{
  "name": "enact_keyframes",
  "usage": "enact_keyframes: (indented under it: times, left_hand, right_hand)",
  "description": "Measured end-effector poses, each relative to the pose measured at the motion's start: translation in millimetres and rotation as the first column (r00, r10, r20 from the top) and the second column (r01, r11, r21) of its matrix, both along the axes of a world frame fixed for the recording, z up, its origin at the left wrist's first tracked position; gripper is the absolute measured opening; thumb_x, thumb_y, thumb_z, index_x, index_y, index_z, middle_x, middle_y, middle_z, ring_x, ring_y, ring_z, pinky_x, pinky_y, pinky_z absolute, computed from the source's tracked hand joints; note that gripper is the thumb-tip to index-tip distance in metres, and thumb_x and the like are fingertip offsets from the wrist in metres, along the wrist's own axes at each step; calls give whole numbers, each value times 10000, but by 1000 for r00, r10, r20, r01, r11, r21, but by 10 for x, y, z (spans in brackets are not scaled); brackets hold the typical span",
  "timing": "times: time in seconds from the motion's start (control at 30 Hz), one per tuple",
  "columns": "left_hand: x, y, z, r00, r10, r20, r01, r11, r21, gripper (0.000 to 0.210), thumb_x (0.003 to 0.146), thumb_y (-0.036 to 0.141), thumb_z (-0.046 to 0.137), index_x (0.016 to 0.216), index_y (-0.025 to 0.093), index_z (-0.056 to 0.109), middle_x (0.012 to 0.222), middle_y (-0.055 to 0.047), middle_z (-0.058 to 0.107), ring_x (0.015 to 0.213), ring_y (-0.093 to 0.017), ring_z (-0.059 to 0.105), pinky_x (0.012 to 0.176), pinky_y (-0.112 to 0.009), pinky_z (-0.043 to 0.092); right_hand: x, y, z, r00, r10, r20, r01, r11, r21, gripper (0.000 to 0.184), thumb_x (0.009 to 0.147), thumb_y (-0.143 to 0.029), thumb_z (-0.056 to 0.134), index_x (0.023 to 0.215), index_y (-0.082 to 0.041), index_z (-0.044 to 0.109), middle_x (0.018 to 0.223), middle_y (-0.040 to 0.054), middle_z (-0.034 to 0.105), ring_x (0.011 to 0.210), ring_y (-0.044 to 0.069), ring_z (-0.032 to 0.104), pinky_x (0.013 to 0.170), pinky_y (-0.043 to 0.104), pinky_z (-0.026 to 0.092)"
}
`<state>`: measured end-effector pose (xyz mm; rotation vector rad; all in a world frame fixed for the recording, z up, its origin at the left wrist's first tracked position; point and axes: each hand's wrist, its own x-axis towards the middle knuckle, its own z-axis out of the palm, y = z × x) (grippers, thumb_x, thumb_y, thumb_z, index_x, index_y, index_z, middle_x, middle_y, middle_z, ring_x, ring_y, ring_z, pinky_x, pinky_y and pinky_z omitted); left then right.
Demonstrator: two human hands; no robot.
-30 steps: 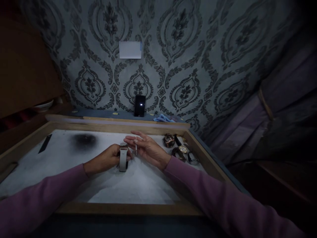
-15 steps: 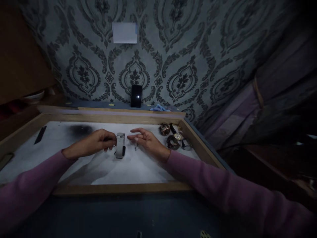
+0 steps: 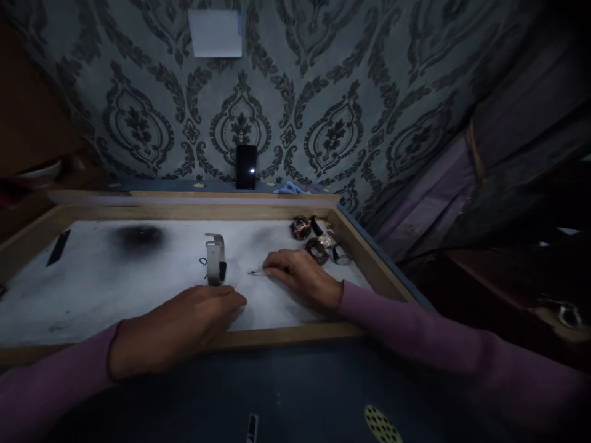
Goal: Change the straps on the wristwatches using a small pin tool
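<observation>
A smartwatch with a pale grey strap [image 3: 213,261] stands on its side on the white tray surface, its dark face toward the right. My left hand [image 3: 180,323] is just in front of it, palm down, fingers stretched to the right by the near rim; its thumb and palm are hidden. To the right of the watch, my right hand [image 3: 302,277] is closed on a thin, pale, pen-like tool [image 3: 259,272] with a narrow tip pointing left. A small dark loop [image 3: 203,262] lies at the strap's left side.
Several wristwatches [image 3: 317,249] cluster in the right corner of the wooden-rimmed tray [image 3: 194,211]. At left lie a dark strip [image 3: 58,248] and a black smudge [image 3: 138,235]. Behind the tray, a phone [image 3: 246,167] leans on the wall beside a blue cloth [image 3: 292,188].
My left hand has left the watch's side and come nearer, toward the front rim. My right hand has drawn right and closed its fingers, with the tool turned from upright to nearly level.
</observation>
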<state>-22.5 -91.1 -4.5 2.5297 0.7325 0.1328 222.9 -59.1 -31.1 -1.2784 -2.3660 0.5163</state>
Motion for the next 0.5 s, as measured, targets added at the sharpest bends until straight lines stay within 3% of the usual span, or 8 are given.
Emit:
enact_keyframes:
  times: [0.2,0.33,0.5]
  left_hand:
    - [55,140,86,996,-23,-83,19,999,-49,271,917,134,388,1052,184,618,971,-59,672,840,-189,633,775,-292,485]
    - [65,183,152,989,-65,-131,64,998,-10,388,896,104,405,1250,212,522,1050,-60,653,881,-188,626,800,-286,488]
    - [38,218,101,970,-87,-225,88,996,-5,497,903,38,359,1349,247,425,1097,-39,617,889,-166,621,811,-265,474]
  right_hand:
    - [-1,-68,58,967,84,242,-109,990,91,111,909,-110,556,830,-145,626,809,68,643,809,189,556,672,274,368]
    - [-1,-100,89,940,118,320,-159,982,105,130,929,-134,541,822,-148,613,858,74,617,839,194,515,666,282,359]
    - [23,-93,90,929,140,342,-173,983,67,106,927,-129,555,845,-145,619,867,70,611,862,192,521,671,279,358]
